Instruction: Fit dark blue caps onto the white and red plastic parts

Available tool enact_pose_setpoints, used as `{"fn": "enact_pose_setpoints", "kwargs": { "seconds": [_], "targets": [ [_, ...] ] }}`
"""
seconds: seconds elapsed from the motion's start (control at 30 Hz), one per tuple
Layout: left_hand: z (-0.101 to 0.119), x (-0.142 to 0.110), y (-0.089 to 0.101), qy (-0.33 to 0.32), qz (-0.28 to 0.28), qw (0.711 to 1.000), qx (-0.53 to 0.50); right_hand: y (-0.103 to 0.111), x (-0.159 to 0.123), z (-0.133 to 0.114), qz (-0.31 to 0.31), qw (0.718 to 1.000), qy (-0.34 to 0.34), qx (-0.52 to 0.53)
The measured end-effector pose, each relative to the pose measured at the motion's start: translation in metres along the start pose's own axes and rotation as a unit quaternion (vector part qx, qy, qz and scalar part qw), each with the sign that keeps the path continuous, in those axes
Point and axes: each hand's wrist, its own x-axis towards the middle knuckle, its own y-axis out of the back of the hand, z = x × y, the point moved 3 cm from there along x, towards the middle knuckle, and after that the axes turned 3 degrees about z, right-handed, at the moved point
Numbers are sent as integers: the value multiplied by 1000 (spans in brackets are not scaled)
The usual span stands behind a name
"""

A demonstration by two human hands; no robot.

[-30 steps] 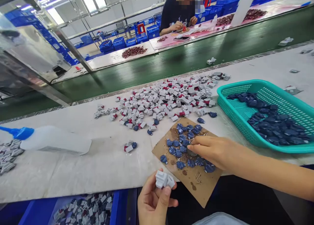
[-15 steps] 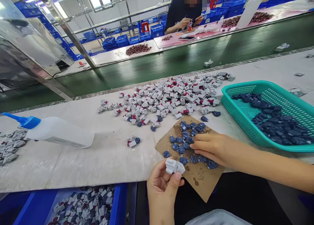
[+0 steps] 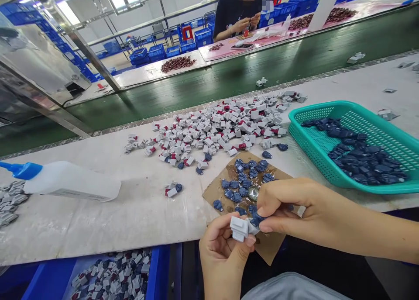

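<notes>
My left hand (image 3: 225,252) is closed on a light grey plastic piece (image 3: 239,228), pinched between thumb and fingers. Against its right end, my right hand (image 3: 291,208) presses a small dark blue fist-shaped part (image 3: 256,218) held between thumb and forefinger. A small white bit (image 3: 301,211) shows by the right hand's other fingers; whether it is held I cannot tell. Under the hands lies a brown cardboard sheet (image 3: 214,184) with wet patches, several blue parts (image 3: 241,177) and a round metallic disc (image 3: 253,193).
A green basket (image 3: 294,125) of dark blue parts stands right. Grey and red pieces (image 3: 209,129) are heaped behind the cardboard. A white bottle with a blue nozzle (image 3: 75,180) lies left. Below is a blue bin (image 3: 156,274). Beyond the green conveyor (image 3: 183,88) sits a person (image 3: 229,12).
My right hand has lifted a blue part off the cardboard and brought it to the grey piece in my left hand. The round disc is now uncovered. The view has shifted slightly.
</notes>
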Motion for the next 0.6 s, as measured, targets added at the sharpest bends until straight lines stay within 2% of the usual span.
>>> {"fn": "enact_pose_setpoints", "kwargs": {
  "seconds": [0.1, 0.23, 0.3, 0.6],
  "targets": [
    [0, 0, 2, -26, -18, 999, 35, 1, 0, 0, -25, 1000, -3, -11],
    [0, 1, 2, -61, -63, 992, 96, 3, 0, -5, -109, 994, 1, 10],
    [1, 1, 2, -60, -76, 990, 100, 3, 0, -6, -129, 991, 7, 19],
    [2, -4, -3, -97, -56, 991, 77, -1, -10, 0, -61, 994, 65, 61]
  ]
}}
